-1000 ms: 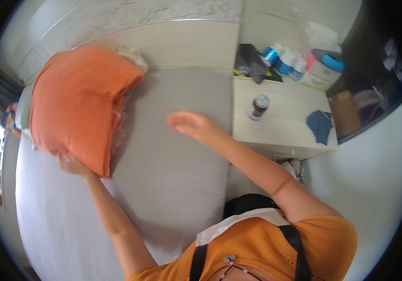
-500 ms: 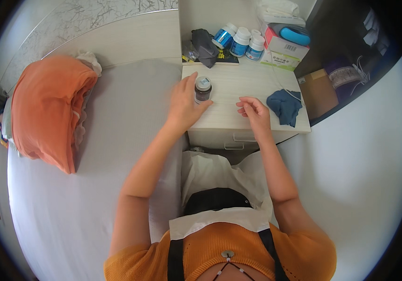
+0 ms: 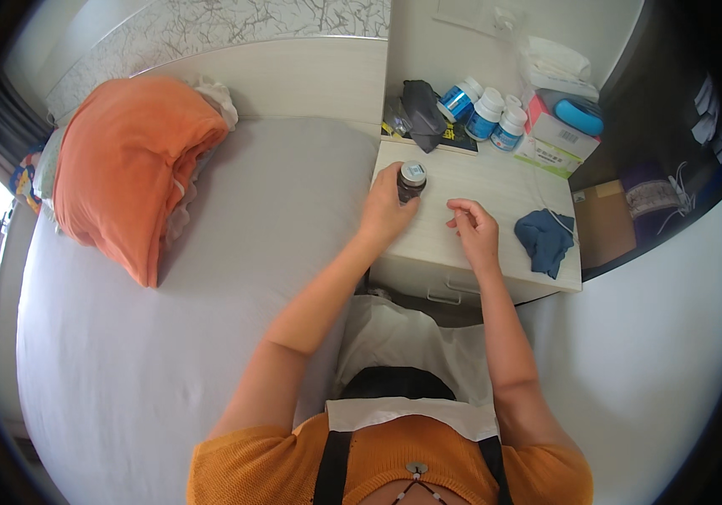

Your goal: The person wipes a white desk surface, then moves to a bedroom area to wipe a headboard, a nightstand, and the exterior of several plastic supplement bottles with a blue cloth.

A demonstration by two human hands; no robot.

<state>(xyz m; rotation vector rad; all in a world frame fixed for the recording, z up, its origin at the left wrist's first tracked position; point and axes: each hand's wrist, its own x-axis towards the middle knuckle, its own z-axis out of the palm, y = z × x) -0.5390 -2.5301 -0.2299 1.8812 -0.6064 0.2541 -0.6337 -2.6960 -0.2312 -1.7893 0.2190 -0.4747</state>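
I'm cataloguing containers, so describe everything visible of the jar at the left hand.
The jar is small and round, with a dark, shiny-looking body and a pale lid, which is on. It is roughly upright at the nightstand; whether its base rests there is unclear. The left hand grips its side. Its contents can't be made out.

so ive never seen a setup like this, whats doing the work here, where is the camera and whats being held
No machine here: these are a person's two bare hands. The view comes from the left of two fisheye cameras worn on the head, looking down, so straight edges bend. The left hand is around a dark jar on the pale bedside cabinet. The right hand holds nothing visible. A crumpled blue cloth lies to its right, with blue-and-white bottles farther back.
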